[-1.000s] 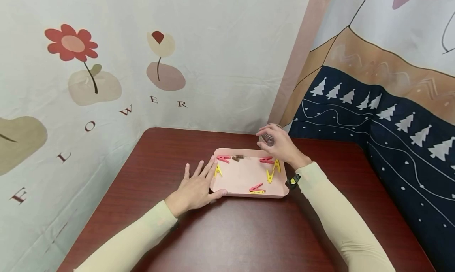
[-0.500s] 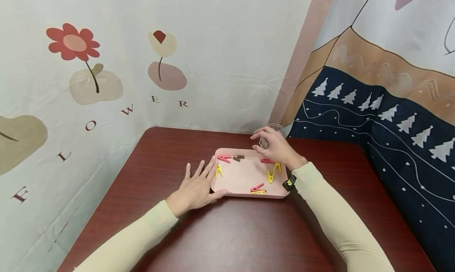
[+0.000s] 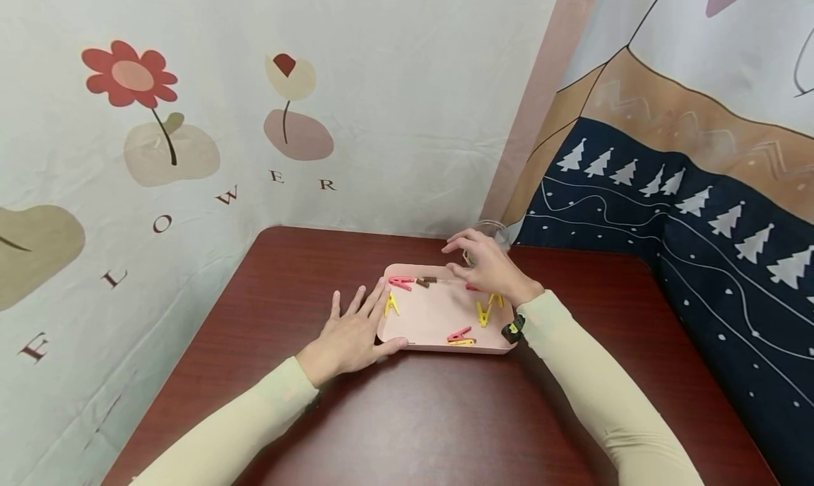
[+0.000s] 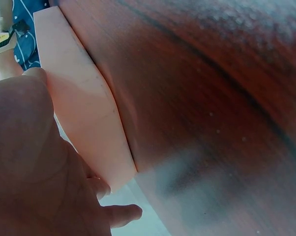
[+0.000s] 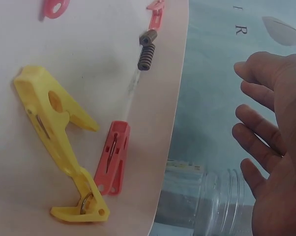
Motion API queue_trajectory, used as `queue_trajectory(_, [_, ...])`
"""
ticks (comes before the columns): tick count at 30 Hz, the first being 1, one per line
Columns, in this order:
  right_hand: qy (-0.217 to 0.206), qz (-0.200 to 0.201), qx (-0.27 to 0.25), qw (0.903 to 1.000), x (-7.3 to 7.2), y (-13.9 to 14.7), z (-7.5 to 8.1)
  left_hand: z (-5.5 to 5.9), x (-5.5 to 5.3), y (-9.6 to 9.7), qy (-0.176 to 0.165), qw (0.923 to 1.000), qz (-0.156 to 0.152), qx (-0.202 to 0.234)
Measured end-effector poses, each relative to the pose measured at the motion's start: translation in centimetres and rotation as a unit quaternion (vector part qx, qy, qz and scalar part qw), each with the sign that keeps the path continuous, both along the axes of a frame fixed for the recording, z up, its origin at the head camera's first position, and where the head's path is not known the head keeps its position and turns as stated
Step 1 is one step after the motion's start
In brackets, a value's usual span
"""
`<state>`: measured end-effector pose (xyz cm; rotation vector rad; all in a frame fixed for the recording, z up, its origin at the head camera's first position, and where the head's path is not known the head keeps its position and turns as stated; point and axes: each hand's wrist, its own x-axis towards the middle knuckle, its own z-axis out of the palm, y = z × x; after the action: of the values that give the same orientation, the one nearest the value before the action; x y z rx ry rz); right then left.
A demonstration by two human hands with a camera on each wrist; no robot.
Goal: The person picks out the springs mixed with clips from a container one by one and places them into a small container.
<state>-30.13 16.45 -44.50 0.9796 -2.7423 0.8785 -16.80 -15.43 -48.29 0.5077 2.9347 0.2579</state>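
Note:
A pink tray [image 3: 435, 320] holds several red and yellow clothespins and two small brown ridged pieces [image 5: 146, 56] that look like springs. My left hand [image 3: 346, 341] lies with fingers spread at the tray's left side, its thumb along the near edge; in the left wrist view it rests against the tray wall [image 4: 89, 103]. Over the far right edge hovers my right hand [image 3: 490, 263], fingers relaxed and apart, nothing between them in the right wrist view. Behind it stands a clear jar [image 5: 207, 201] with a threaded neck, partly hidden by the hand in the head view.
Inside the tray, a yellow clothespin [image 5: 54, 118] and a red clothespin [image 5: 112, 157] lie near the right hand. The tray sits on a dark red-brown table [image 3: 407, 415]. A printed white curtain [image 3: 394, 104] hangs behind the table's far edge, and a dark blue printed cloth [image 3: 591, 203] hangs on the right.
My right hand has moved left and slightly nearer, away from the jar, so more of the jar's rim shows. The left hand and the tray have stayed in place.

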Motion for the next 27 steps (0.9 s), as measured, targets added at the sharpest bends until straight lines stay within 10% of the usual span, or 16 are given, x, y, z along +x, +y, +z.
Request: queue_trajectory(27, [-0.016, 0.051, 0.087, 0.9948, -0.6, -2.4, -1.2, 0.2, 0.1, -0.1, -0.001, 1.0, -0.002, 0.008])
